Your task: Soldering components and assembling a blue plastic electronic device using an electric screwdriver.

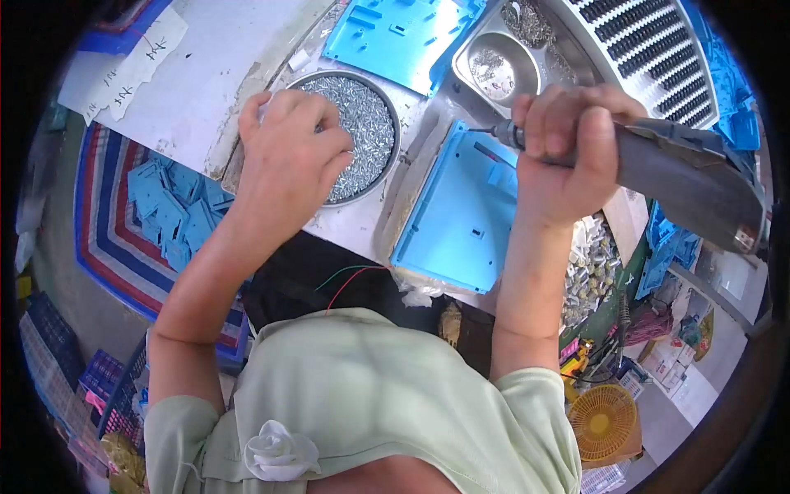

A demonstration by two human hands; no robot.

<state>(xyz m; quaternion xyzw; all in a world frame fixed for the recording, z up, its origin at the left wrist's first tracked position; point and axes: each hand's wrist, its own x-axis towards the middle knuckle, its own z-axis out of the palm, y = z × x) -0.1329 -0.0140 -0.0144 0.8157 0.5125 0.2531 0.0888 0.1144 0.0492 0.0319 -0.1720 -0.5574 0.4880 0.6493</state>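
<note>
The rectangular plastic panel (pixel 453 230) is bright blue, the long power screwdriver (pixel 691 177) dark grey, the small metal screws (pixel 372 123) shiny silver. Black rows stripe the slatted white tray (pixel 694 58); red, white and blue bands, the woven sack (pixel 109 210). The cloth shirt (pixel 370 395) is pale green, its rose-shaped ornament (pixel 281 451) white.

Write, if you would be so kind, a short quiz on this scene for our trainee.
1. Which hand grips the dark power screwdriver?
2. True or false: the round bowl below the left hand is filled with blue panels.
3. Multiple choice: what colour is the panel nearest the power screwdriver? A) white B) blue C) red

Key:
1. The right hand.
2. False; it holds small silvery screws.
3. B.
</note>
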